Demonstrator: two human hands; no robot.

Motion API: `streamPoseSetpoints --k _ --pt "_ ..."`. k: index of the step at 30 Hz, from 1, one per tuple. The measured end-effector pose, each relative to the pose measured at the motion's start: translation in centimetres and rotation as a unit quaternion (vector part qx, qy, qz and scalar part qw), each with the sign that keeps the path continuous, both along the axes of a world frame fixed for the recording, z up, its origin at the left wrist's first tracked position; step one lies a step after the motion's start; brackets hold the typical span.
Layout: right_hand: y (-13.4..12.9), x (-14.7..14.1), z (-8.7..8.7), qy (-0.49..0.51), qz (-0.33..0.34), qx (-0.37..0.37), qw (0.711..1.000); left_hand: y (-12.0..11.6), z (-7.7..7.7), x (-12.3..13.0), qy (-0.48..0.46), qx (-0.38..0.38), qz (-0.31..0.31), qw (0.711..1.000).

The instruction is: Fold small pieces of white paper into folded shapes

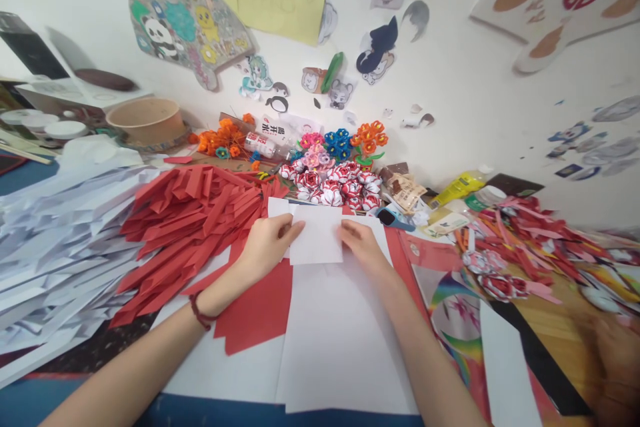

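A small white sheet of paper (317, 235) is stretched between my two hands above the table. My left hand (267, 240) pinches its left edge, thumb in front. On the opposite edge, my right hand (361, 240) grips with fingertips and thumb. Below lies a larger white sheet (345, 340), running toward me. Red paper (260, 307) sticks out beside it under my left forearm. A pile of folded red strips (185, 227) lies left of my left hand, and folded white strips (75, 240) are heaped farther left.
Red-and-white paper roses (345, 183) sit behind my hands, with orange, blue and pink flowers near the wall. At the right are red and pink strips (530, 233), a yellow bottle (460, 187) and a blurred hand (617, 353). A round tan container (145, 121) stands back left.
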State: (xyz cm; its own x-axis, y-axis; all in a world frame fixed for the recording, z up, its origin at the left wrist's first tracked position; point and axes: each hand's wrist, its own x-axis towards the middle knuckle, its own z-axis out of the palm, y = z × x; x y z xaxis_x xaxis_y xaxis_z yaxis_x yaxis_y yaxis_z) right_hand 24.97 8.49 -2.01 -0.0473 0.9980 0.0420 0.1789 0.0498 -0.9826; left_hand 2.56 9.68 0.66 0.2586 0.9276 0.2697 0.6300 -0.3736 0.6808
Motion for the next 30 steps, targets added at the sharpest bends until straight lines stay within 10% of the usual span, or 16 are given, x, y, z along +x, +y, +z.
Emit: streamPoseSetpoints --k 5,10,24,30 --pt "-1.1 -2.5 0.2 0.016 -0.012 -0.023 1.0 -1.0 -0.1 -0.5 0.155 0.208 0.104 0.96" --pt "-2.4 -4.7 0.5 -0.039 -0.05 0.021 0.998 -1.8 -0.2 -0.3 0.222 0.342 0.056 0.911" --pt "-2.9 -5.5 1.2 0.003 -0.116 0.064 0.991 -2.7 0.0 1.9 0.074 0.169 -0.142 0.973" --pt "-2.9 -5.0 1.1 -0.008 -0.082 0.072 0.994 -2.2 1.3 0.8 -0.133 0.087 -0.061 0.985"
